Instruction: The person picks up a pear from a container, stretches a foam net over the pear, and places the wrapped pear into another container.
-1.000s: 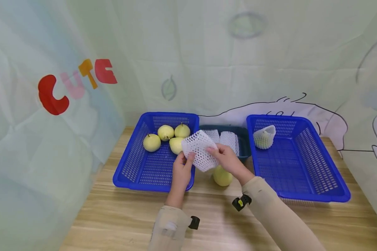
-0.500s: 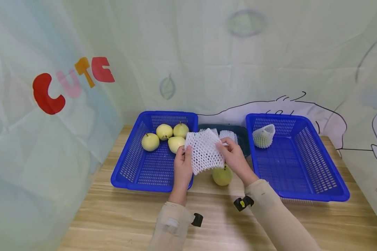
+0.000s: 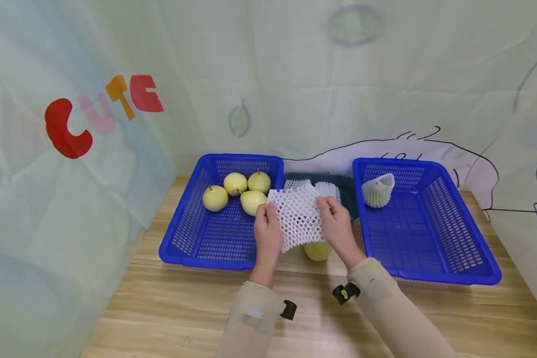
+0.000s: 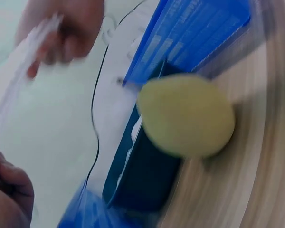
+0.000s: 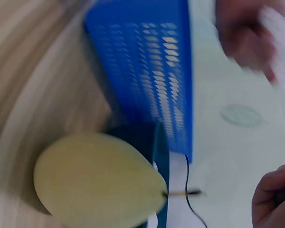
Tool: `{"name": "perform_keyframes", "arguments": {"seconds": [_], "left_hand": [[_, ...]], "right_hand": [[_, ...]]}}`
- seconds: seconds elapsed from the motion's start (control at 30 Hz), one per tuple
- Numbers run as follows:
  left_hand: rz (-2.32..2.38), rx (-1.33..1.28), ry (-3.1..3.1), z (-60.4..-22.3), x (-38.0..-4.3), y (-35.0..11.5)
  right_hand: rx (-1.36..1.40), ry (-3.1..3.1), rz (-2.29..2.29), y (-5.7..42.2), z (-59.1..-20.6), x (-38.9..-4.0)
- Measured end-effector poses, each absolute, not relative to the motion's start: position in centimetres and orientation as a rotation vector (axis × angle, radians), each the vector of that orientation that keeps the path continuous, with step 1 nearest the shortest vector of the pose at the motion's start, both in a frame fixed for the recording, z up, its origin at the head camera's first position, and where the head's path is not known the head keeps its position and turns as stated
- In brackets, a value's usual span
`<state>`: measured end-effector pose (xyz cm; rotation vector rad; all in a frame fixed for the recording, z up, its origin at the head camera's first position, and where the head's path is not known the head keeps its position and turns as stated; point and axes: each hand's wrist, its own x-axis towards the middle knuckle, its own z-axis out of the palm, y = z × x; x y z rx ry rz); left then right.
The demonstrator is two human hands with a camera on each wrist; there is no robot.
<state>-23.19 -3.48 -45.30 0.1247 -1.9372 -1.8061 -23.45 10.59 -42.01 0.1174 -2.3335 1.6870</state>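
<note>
A white foam fruit net (image 3: 299, 216) is stretched flat between my two hands in the head view. My left hand (image 3: 267, 237) pinches its left edge between thumb and fingers. On the other side my right hand (image 3: 338, 227) pinches the right edge. Below and behind the net a yellow-green pear (image 3: 317, 252) stands on the table, its upper part hidden by the net. Both wrist views show this pear close up, the left wrist pear (image 4: 187, 116) with no stem visible and the right wrist pear (image 5: 97, 180) with its stem showing.
A blue basket (image 3: 206, 262) at left holds several pears. In the right blue basket (image 3: 447, 278) lies one pear in a foam net (image 3: 378, 191). Between them a dark green bin (image 3: 348, 191) holds more white foam nets (image 3: 327, 190). A printed cloth backdrop (image 3: 286, 89) rises behind.
The foam net has turned from a tilted diamond to a nearly level square, drawn wider between my hands. Both hands have shifted slightly right, and the net now covers the standing pear's top.
</note>
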Motion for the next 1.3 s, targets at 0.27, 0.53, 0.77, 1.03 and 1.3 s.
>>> {"name": "perform_keyframes", "arguments": {"seconds": [0.27,0.53,0.77,1.03,1.3], "left_hand": [[-2.244,-0.151,-1.833,-45.5,-23.2,-4.0],[-2.691,0.023,-1.558,-45.5,-23.2,-4.4],[-2.942,0.152,-0.814,-46.1,-23.7,-5.3],[-3.064,-0.010,-0.666,-46.6,-23.8,-5.7],[-3.015,-0.084,-0.577,-46.9,-23.7,-5.7]], "right_hand": [[0.236,-2.245,1.996,11.3,-41.6,-23.7],[0.176,-2.320,1.919,12.8,-43.2,-25.2],[-0.178,-2.617,1.824,12.7,-47.9,-23.5],[-0.015,-2.692,1.810,13.0,-51.6,-22.1],[0.151,-2.783,1.615,13.6,-53.8,-22.3]]}}
